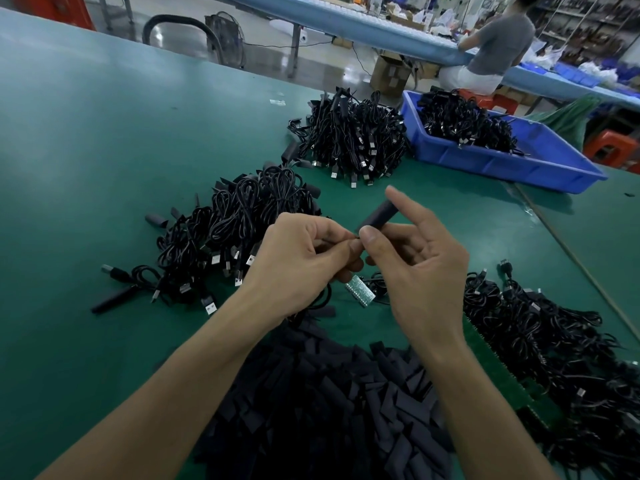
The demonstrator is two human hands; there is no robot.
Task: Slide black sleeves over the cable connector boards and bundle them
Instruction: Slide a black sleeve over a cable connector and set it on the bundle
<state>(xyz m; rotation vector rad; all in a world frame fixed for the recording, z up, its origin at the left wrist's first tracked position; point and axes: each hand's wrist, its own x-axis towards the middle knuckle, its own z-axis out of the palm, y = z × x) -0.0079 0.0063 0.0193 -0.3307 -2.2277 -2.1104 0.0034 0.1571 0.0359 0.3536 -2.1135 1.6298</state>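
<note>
A green work table (104, 150) fills the foreground. A blue plastic bin (502, 161) sits on its far right side. Beyond the table, a person in a grey shirt (498, 46) sits on a red stool (491, 98) at a long blue workbench (346, 22). A cardboard box (389, 72) and a floor fan (225, 36) stand on the floor. An orange stool (611, 147) stands at far right.

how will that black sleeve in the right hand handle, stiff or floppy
Probably light and soft: the black sleeve holds its tube shape under the right hand's light pinch. Likely squashes flat, as the sleeve pile lies flattened, so unlikely to roll.
</note>
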